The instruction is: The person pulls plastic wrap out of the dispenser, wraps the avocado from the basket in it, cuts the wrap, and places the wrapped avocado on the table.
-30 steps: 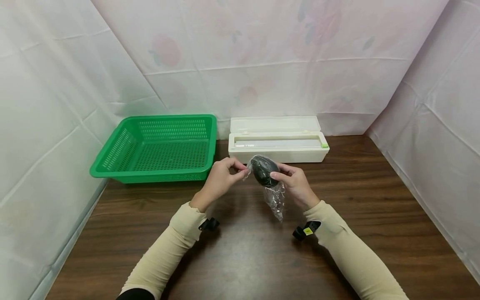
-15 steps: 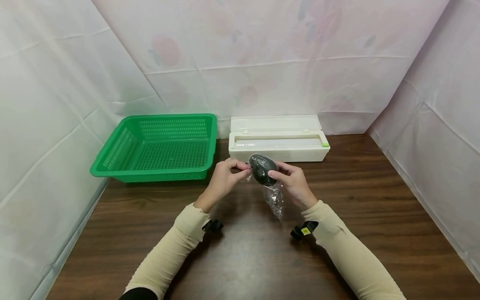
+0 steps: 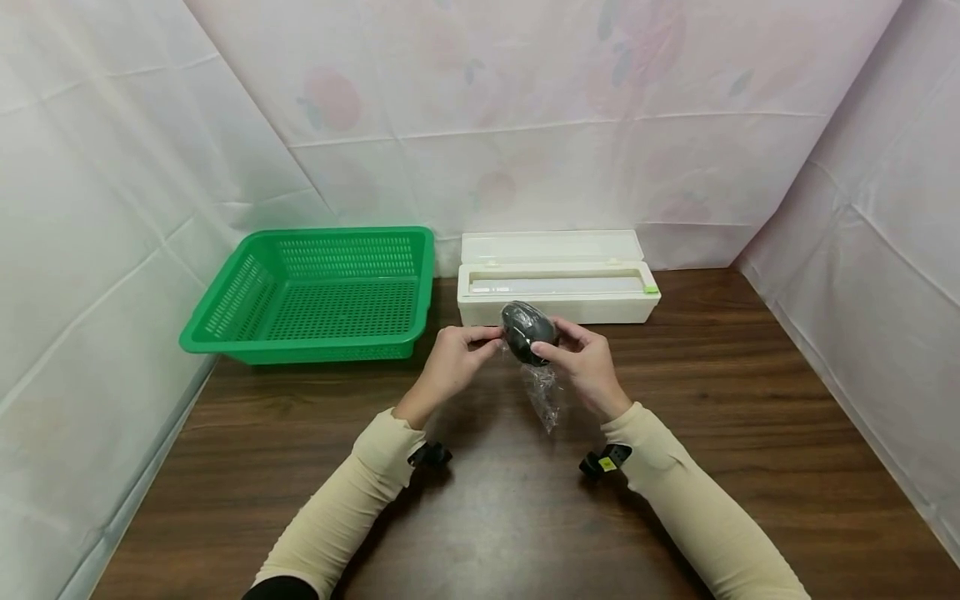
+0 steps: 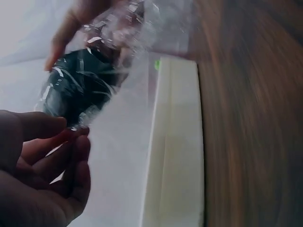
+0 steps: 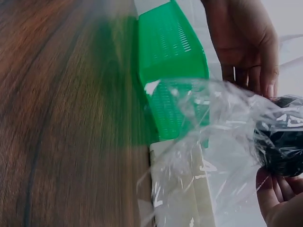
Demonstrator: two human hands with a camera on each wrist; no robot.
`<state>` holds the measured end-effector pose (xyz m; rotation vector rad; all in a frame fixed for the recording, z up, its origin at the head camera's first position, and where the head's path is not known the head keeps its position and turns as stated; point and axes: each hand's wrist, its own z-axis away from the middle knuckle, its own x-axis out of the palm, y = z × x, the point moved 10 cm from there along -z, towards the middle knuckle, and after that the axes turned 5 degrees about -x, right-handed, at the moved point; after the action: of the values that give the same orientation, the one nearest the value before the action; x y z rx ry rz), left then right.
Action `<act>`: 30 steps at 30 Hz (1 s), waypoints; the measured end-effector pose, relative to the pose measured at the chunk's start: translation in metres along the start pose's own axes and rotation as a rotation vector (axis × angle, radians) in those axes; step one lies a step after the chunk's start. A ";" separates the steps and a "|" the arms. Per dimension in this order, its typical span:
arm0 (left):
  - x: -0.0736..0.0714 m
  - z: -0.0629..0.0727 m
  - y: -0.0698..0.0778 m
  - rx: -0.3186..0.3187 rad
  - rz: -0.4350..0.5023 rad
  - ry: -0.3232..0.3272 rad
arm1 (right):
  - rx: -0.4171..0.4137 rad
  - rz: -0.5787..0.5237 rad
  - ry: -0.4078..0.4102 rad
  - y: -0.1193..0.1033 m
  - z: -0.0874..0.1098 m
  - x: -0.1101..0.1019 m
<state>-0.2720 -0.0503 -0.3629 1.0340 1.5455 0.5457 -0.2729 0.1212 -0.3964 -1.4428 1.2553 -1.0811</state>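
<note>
A dark green avocado (image 3: 525, 327), wrapped in clear cling film, is held up above the table in the head view. My right hand (image 3: 594, 372) grips it from the right, thumb on the near side and fingers behind. At its left end my left hand (image 3: 447, 363) pinches the gathered film between thumb and fingers, as the left wrist view also shows. A loose tail of film (image 3: 542, 398) hangs below the avocado. In the right wrist view this clear film (image 5: 227, 111) spreads across the picture, partly covering the basket and box.
A green perforated basket (image 3: 322, 353) stands at the back left of the wooden table (image 3: 487, 533). Right of it, behind my hands, is a white cling film box (image 3: 558, 312) with its lid raised and a green slider at the right end. Patterned cloth (image 3: 495, 100) encloses the table.
The avocado has risen slightly and tilted a little in my right hand. My left hand has shifted slightly right, staying at its left end. The film tail has swung a little left.
</note>
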 end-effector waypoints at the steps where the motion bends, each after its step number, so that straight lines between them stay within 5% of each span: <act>1: 0.003 0.000 -0.001 -0.022 0.019 -0.031 | -0.010 0.007 0.004 -0.001 0.000 0.000; 8: 0.026 0.000 -0.003 -0.146 0.199 -0.255 | -0.011 0.009 0.083 -0.001 0.000 -0.009; 11: 0.036 -0.001 -0.011 -0.260 0.403 -0.323 | 0.007 0.050 0.145 -0.002 0.000 -0.015; 15: 0.043 -0.004 -0.023 -0.411 0.772 -0.330 | 0.040 0.081 0.202 -0.003 -0.001 -0.021; 17: 0.041 -0.007 -0.027 -0.436 0.845 -0.295 | 0.055 0.084 0.202 -0.003 -0.001 -0.021; 23: 0.020 -0.014 -0.032 -0.388 0.562 -0.164 | 0.062 0.096 0.177 -0.004 -0.001 -0.019; 26: 0.013 -0.016 -0.021 -0.304 0.392 -0.125 | 0.048 0.116 0.171 -0.005 -0.001 -0.018; 30: 0.011 -0.018 -0.005 -0.230 0.297 -0.095 | -0.014 0.135 0.169 -0.009 -0.002 -0.013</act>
<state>-0.2900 -0.0398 -0.3684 1.0997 1.2204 0.8468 -0.2744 0.1346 -0.3876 -1.2781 1.4609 -1.1220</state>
